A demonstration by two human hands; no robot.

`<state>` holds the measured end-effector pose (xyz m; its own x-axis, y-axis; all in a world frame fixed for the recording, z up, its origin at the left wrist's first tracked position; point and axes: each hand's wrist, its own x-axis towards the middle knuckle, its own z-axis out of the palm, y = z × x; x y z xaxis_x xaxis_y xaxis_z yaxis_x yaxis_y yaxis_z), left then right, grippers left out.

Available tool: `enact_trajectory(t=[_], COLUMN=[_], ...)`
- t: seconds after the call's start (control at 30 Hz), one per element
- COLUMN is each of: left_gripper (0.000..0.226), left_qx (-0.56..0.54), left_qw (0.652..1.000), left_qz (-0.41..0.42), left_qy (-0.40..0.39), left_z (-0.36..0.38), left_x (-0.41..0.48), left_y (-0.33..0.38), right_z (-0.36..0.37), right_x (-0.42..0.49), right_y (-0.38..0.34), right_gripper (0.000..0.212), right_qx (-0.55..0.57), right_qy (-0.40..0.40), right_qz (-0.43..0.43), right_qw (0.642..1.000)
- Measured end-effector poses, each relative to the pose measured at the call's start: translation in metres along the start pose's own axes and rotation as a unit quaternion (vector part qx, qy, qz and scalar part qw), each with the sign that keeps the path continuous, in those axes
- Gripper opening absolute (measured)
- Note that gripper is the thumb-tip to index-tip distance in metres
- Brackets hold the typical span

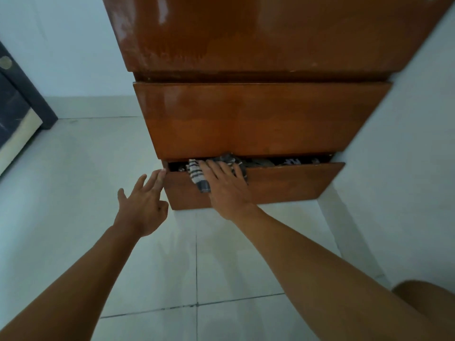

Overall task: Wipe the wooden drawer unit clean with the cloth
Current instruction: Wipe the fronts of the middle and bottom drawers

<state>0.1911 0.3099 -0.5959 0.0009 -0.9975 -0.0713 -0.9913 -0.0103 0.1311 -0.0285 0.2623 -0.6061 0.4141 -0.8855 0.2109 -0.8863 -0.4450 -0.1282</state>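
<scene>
- Left hand (145, 205): arm stretched forward, fingers spread and loose, fingertips reaching upward, holding nothing.
- Right hand (227, 185): arm stretched forward, palm down, fingers flat and extended.

Both forearms were bare from the bottom edge of the picture up to the wrists, with no sleeve, watch, bracelet or glove on either. The left hand (144, 205) had no ring on any finger that showed, and its nails were short and plain. The right hand (225, 185) was likewise unadorned (its fingertips were too blurred to judge the nails). At the lower right corner a rounded bare part of the body, probably a knee (426, 303), came into view, also uncovered by any clothing.
</scene>
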Motion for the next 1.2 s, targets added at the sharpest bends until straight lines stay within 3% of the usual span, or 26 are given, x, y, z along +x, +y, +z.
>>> enact_trajectory(t=[0.23, 0.47, 0.7, 0.8, 1.03, 1.1, 1.2], left_gripper=[0.08, 0.081, 0.081, 0.083, 0.099, 0.097, 0.096], left_qx=[0.01, 0.031, 0.044, 0.053, 0.051, 0.046, 0.044], left_qw=[1.0, 0.999, 0.998, 0.997, 0.997, 0.998, 0.998], left_qz=[-0.013, -0.023, -0.041, -0.04, -0.04, -0.033, -0.035], left_qy=[0.001, -0.006, -0.023, -0.029, -0.036, -0.017, -0.011], left_z=[0.001, 0.001, -0.003, -0.005, -0.001, 0.005, 0.007], left_x=[-0.005, -0.005, -0.005, -0.007, -0.022, -0.03, -0.029], left_y=[0.013, 0.014, 0.02, 0.02, 0.033, 0.037, 0.04], right_z=[-0.029, -0.051, -0.052, -0.066, -0.093, -0.084, -0.069], right_x=[-0.053, -0.093, -0.085, -0.092, -0.085, -0.079, -0.071], right_y=[0.127, 0.227, 0.194, 0.181, 0.117, 0.104, 0.09], right_gripper=[0.072, 0.058, 0.057, 0.043, 0.026, 0.037, 0.081], right_qx=[-0.056, -0.056, -0.025, -0.027, 0.11, 0.138, 0.14], right_qy=[-0.007, -0.006, 0.022, 0.014, 0.007, -0.03, -0.112], right_qz=[0.09, 0.234, 0.314, 0.333, 0.365, 0.357, 0.312], right_qw=[0.994, 0.97, 0.949, 0.942, 0.924, 0.923, 0.933])
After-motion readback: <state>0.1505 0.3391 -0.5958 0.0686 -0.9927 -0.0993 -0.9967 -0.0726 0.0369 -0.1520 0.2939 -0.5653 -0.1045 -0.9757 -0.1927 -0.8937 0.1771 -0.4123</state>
